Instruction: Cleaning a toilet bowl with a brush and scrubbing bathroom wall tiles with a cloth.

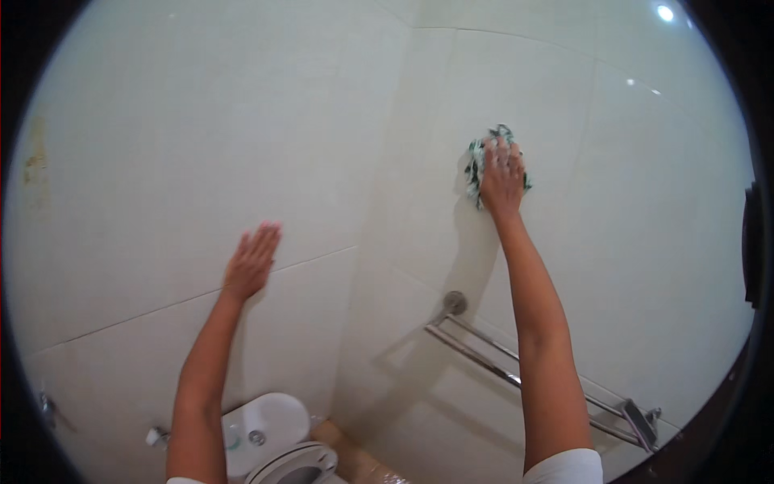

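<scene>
Against the pale tiled wall on the right, my right hand [504, 175] presses a crumpled green and white cloth [474, 166] flat, its edges showing around the fingers. The arm reaches up past a double metal towel rail [478, 358]. On the adjoining left wall [181, 151], my left hand [253, 260] lies palm toward the tiles, just above and across a tile joint. Its fingers are extended and it holds nothing.
Below, between my arms, are a white toilet tank [275, 417] with a round flush button and the toilet seat [296, 463]. A phone-like object [640, 423] rests at the rail's right end. Metal fittings [46, 406] stick out at lower left. Yellowish stains [37, 160] mark the left wall.
</scene>
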The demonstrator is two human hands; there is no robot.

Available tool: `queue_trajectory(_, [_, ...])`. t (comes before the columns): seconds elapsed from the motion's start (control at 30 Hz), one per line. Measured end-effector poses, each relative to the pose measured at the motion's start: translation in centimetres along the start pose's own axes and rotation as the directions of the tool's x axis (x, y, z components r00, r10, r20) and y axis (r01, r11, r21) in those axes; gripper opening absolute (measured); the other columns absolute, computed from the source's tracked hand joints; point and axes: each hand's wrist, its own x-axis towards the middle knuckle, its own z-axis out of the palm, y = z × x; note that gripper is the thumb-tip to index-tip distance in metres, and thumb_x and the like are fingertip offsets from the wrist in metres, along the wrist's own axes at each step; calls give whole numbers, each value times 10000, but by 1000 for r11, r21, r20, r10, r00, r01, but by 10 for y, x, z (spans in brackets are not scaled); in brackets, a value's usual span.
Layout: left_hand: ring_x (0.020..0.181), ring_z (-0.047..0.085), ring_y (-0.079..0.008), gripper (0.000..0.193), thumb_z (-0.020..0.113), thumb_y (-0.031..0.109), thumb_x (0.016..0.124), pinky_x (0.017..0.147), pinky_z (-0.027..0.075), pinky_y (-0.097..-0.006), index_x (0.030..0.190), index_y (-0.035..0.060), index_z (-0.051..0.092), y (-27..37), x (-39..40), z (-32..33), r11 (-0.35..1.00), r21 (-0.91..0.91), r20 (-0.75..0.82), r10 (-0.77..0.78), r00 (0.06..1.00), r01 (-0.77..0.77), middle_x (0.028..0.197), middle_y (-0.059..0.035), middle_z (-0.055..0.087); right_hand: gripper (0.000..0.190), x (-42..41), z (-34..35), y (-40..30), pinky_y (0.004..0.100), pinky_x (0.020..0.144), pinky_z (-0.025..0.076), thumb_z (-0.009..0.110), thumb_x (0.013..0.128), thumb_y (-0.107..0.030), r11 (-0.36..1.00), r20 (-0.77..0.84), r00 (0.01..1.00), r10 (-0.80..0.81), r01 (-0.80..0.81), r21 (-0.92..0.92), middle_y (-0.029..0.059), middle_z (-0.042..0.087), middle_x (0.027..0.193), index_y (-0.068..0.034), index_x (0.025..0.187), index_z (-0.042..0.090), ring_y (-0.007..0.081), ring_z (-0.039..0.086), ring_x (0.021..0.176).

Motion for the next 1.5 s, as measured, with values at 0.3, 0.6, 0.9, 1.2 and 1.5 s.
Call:
queue_trajectory(0.3, [1303, 133, -207, 550, 450, 143, 787, 1029, 56, -493, 1310, 105, 284, -77, 10, -93, 998, -41, -135, -56, 989, 51, 1393, -20, 215, 416, -5, 68, -166, 432, 973, 264, 476, 792, -123, 728, 599, 793, 111, -475, 494, 141, 490, 1102, -68, 1197, 394, 321, 394, 1117])
queue_trajectory(0.6, [1300, 144, -181, 550, 381, 264, 847, 1047, 35, -420, 1343, 105, 204, -113, 7, -102, 906, 172, -210, -349, 913, 386, 1402, -31, 188, 606, -17, -43, -385, 499, 1009, 171, 478, 752, -72, 116, 203, 929, 309, -249, 962, 132, 247, 1360, -129, 1312, 255, 333, 247, 1233])
queue_trajectory(0.9, [1290, 180, -211, 553, 393, 286, 842, 1046, 67, -415, 1324, 58, 245, -100, 12, -97, 971, 210, -9, -117, 993, 116, 1385, -77, 230, 234, -56, 43, -348, 415, 684, 439, 650, 625, -240, 427, 75, 800, 595, -395, 814, 113, 572, 781, -44, 717, 563, 270, 545, 744])
queue_trajectory(1.2, [1276, 217, -254, 565, 417, 243, 831, 1037, 93, -435, 1311, 5, 240, -95, 2, -76, 953, 275, -21, -123, 992, 124, 1375, -121, 239, 347, -4, -11, -395, 486, 825, 357, 589, 612, -310, 336, -287, 914, 287, 184, 924, 66, 532, 1056, -187, 937, 591, 313, 492, 952])
queue_trajectory(1.5, [1280, 207, -237, 648, 465, 471, 767, 1042, 61, -443, 1299, 126, 329, -72, -6, -76, 973, 176, 115, 130, 985, -149, 1368, -68, 271, 526, -107, 95, -318, 477, 1004, 187, 472, 798, -161, 127, 337, 636, 694, -569, 812, 180, 309, 1304, -46, 1281, 299, 359, 256, 1221])
